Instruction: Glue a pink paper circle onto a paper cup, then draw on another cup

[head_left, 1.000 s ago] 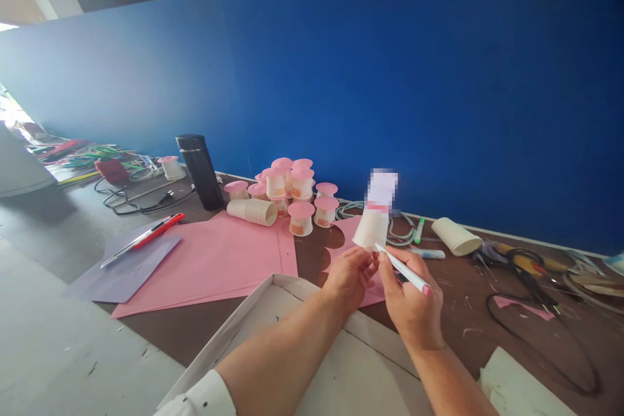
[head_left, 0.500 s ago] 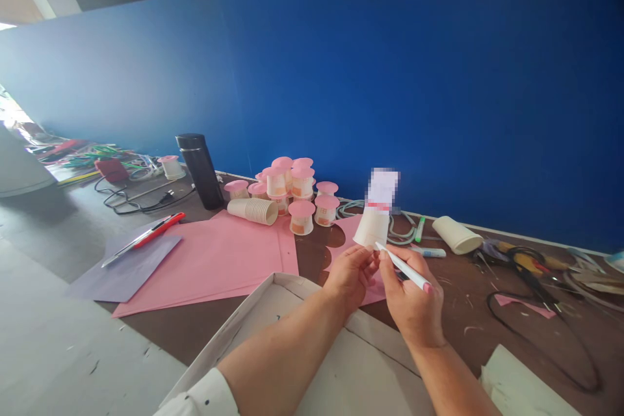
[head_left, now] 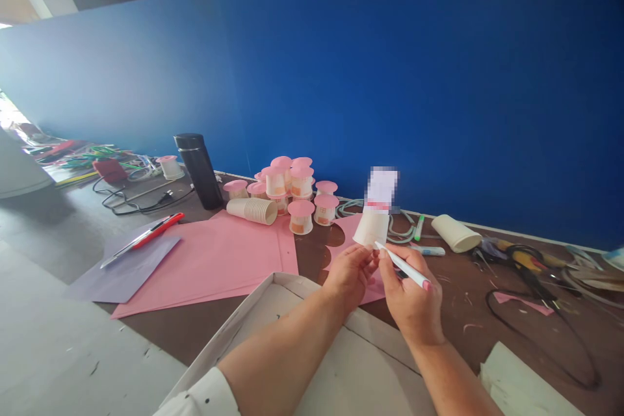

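Note:
A white paper cup (head_left: pixel 371 228) is pinched at its near edge by my left hand (head_left: pixel 350 276), whose fingers are closed on it. Closed around a white marker pen (head_left: pixel 408 270) with a pink end, my right hand (head_left: pixel 414 296) holds the tip against or very near the cup's rim. I cannot tell whether the tip touches. Behind the cup stands a blurred-out pale label or box (head_left: pixel 382 188). Pink paper (head_left: pixel 345 234) with rounded cut-outs lies beneath and beside the cup.
Several cups with pink discs (head_left: pixel 301 216) and a stack of paper cups (head_left: pixel 252 210) stand left of my hands. Further left are a black bottle (head_left: pixel 199 171), pink sheets (head_left: pixel 229 266) and a utility knife (head_left: pixel 142 239). Cables (head_left: pixel 536 286) and a lying cup (head_left: pixel 455 233) are right.

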Action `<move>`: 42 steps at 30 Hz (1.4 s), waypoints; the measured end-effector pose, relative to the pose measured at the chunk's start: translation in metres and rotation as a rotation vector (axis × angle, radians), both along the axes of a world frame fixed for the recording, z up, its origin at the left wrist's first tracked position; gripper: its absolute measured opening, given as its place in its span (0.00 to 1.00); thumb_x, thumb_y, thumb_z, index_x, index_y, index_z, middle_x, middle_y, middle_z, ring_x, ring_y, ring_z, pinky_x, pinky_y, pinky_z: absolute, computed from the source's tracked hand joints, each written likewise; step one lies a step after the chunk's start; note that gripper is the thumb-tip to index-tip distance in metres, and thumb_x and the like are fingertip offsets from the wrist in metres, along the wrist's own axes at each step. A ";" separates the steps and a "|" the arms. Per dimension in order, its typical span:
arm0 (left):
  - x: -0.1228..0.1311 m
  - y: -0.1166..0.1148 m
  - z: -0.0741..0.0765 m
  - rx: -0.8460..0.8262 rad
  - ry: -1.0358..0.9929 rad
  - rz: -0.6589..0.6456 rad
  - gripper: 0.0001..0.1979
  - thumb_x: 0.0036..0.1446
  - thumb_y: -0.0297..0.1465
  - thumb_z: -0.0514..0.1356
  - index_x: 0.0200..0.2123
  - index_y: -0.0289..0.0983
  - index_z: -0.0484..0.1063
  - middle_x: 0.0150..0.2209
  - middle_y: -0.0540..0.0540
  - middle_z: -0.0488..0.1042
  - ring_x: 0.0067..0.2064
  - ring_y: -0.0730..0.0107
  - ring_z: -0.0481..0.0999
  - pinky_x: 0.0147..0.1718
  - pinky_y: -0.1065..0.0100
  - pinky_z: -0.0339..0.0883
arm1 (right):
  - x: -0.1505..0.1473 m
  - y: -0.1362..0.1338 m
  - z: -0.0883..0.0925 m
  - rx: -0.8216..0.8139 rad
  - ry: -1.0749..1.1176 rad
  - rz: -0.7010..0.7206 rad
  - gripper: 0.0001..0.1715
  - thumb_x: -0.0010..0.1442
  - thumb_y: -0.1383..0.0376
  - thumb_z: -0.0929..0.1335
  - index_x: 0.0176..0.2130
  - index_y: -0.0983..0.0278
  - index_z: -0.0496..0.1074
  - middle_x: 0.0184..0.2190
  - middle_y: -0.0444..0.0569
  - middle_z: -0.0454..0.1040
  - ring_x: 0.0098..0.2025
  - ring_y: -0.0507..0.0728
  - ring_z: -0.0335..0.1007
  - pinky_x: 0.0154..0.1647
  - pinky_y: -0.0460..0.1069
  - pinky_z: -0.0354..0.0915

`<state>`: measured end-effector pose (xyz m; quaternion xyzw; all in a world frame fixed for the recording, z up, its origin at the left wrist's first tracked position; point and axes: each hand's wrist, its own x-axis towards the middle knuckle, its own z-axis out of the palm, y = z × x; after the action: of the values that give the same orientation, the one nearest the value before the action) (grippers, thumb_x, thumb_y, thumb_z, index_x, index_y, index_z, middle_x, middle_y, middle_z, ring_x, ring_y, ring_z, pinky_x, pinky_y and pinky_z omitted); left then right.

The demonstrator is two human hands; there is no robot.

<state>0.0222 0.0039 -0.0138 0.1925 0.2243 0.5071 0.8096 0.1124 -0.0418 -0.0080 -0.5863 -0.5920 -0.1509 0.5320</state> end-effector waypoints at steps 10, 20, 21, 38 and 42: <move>0.000 0.001 -0.002 0.009 0.005 0.004 0.07 0.46 0.27 0.66 0.28 0.30 0.72 0.26 0.48 0.72 0.29 0.78 0.71 0.34 0.75 0.64 | 0.000 0.001 -0.001 0.021 -0.020 -0.002 0.09 0.59 0.61 0.67 0.39 0.64 0.72 0.33 0.48 0.77 0.34 0.52 0.74 0.36 0.44 0.67; -0.001 0.002 -0.002 -0.011 0.032 -0.014 0.07 0.47 0.27 0.65 0.30 0.30 0.72 0.27 0.47 0.72 0.28 0.77 0.71 0.31 0.74 0.63 | 0.001 0.002 -0.002 0.017 -0.018 -0.013 0.10 0.59 0.61 0.67 0.38 0.64 0.72 0.32 0.48 0.77 0.34 0.52 0.74 0.36 0.44 0.67; -0.001 0.001 -0.002 -0.013 0.032 -0.013 0.07 0.48 0.27 0.65 0.30 0.30 0.72 0.27 0.48 0.72 0.28 0.77 0.71 0.32 0.74 0.63 | 0.001 0.001 -0.002 0.014 -0.017 -0.011 0.10 0.59 0.60 0.67 0.38 0.64 0.72 0.33 0.49 0.77 0.34 0.53 0.74 0.36 0.45 0.67; 0.000 0.000 -0.002 0.015 0.017 -0.005 0.06 0.47 0.27 0.65 0.30 0.30 0.74 0.27 0.46 0.74 0.29 0.77 0.72 0.31 0.76 0.65 | 0.001 0.001 -0.001 0.010 -0.028 -0.023 0.10 0.59 0.60 0.67 0.38 0.64 0.72 0.33 0.48 0.77 0.34 0.52 0.74 0.34 0.44 0.67; 0.000 0.001 -0.003 0.020 0.013 0.000 0.07 0.46 0.27 0.66 0.30 0.30 0.74 0.27 0.45 0.74 0.28 0.77 0.72 0.28 0.76 0.65 | 0.001 0.000 0.000 0.005 -0.020 -0.019 0.10 0.59 0.60 0.67 0.38 0.64 0.72 0.33 0.49 0.77 0.34 0.53 0.74 0.34 0.44 0.67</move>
<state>0.0227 0.0050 -0.0173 0.2042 0.2245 0.5079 0.8062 0.1132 -0.0415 -0.0085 -0.5890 -0.5912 -0.1633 0.5262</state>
